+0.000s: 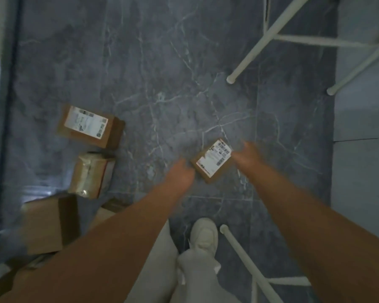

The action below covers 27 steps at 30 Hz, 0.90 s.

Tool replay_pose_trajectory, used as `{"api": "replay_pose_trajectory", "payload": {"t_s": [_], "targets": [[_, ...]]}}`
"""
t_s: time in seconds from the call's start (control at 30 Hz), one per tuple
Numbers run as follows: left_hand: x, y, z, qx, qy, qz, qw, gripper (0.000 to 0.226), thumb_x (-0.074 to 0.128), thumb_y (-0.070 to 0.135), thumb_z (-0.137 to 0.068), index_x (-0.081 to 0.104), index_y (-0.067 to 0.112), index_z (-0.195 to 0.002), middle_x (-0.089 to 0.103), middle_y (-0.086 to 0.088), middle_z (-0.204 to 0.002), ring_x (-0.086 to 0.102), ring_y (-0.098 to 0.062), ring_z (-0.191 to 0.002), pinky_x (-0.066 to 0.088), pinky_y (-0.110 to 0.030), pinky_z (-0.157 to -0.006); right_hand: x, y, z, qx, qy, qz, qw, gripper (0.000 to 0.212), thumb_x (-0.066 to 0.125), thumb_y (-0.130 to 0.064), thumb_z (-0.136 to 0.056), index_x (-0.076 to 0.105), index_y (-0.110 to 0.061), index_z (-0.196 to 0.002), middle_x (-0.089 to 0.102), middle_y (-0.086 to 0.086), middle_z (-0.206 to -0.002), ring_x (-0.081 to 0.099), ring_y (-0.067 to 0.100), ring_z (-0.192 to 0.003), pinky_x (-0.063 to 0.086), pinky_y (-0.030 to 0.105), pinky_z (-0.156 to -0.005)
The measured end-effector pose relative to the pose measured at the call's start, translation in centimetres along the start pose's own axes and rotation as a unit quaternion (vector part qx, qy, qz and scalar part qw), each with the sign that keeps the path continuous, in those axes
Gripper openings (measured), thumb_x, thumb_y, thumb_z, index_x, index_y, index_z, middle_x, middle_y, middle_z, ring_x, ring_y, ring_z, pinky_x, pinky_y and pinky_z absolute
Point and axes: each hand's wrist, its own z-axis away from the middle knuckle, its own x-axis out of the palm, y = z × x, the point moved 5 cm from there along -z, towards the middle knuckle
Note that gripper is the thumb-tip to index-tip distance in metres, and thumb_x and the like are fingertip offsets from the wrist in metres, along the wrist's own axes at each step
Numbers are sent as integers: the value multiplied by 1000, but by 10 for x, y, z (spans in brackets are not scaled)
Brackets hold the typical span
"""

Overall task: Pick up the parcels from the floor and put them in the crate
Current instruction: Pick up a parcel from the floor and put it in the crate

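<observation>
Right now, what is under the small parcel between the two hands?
Only the grey marbled floor: the small parcel lies flat on it, label up. Its underside is covered. The left hand and right hand flank it; blur hides any contact.

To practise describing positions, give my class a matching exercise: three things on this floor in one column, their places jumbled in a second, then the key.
Things:
1. small labelled parcel
2. tape-wrapped parcel
3. white shoe

Places:
A. beside a white furniture leg, bottom centre
B. between the left hand and right hand
C. left side, nearer the person than the larger labelled parcel

Pairs: 1-B, 2-C, 3-A
</observation>
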Motion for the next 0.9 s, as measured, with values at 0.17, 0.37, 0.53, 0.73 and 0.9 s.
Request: {"api": "replay_pose_trajectory", "payload": {"t_s": [0.17,0.37,0.53,0.73,0.9], "targets": [[32,14,-89,74,-5,-12,997,52,44,29,-102,31,18,-151,38,-8,-154,42,-27,-136,35,-33,-107,55,29,-23,148,-24,-208,966,43,48,-24,-97,50,-9,-137,57,10,-134,56,30,-119,47,40,-94],[53,23,-103,82,-26,11,996,37,35,20,-102,56,11,-131,61,-14,-130,61,-28,-110,46,-28,-85,83,22,-3,151,-115,-378,906,38,34,-37,-104,57,-19,-128,64,6,-126,57,22,-98,43,38,-78],[-19,80,-9,138,41,46,988,34,38,21,-101,67,12,-115,66,-1,-108,60,-19,-98,45,-27,-85,19,-26,69,109,-116,-417,895,38,36,-44,-103,59,-20,-121,64,-2,-108,58,23,-112,37,48,-108],[-134,147,173,180,186,219,941,14,55,22,-96,63,17,-86,67,3,-85,62,-15,-79,50,-31,-72,-108,-129,209,12,-60,-394,917,33,42,-38,-102,64,-18,-116,70,0,-108,63,19,-98,46,40,-97],[-219,184,336,220,187,315,904,9,58,25,-97,65,28,-92,71,0,-97,67,-14,-85,57,-36,-77,-217,-211,357,-114,-71,-383,914,24,49,-17,-102,68,-13,-116,72,7,-107,67,20,-93,53,30,-75]]}}
